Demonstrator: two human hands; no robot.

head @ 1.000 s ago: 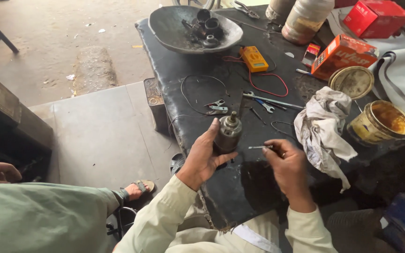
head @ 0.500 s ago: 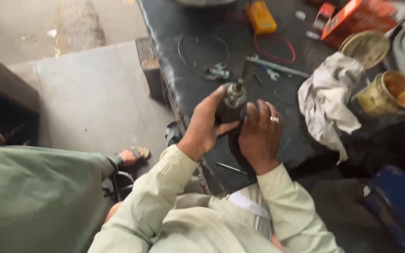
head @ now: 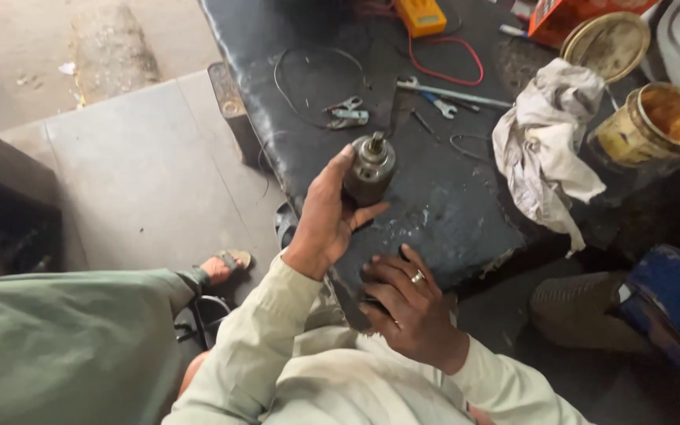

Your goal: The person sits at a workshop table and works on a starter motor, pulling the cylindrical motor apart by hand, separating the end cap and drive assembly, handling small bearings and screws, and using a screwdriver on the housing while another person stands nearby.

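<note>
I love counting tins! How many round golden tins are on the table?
2. An open golden tin stands at the table's right edge; a second tin top sits behind it, by the crumpled rag. Others may be out of view.

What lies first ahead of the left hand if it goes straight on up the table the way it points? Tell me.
Judging roughly, since depth is unclear: past the metal cylinder held in the left hand, the line runs up the black table to the small clips and the loop of thin wire.

Grey motor part (head: 370, 168) — yellow meter (head: 423, 16)

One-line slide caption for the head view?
Left hand holds a small cylindrical motor part over the black workbench; right hand rests at its edge.
</note>
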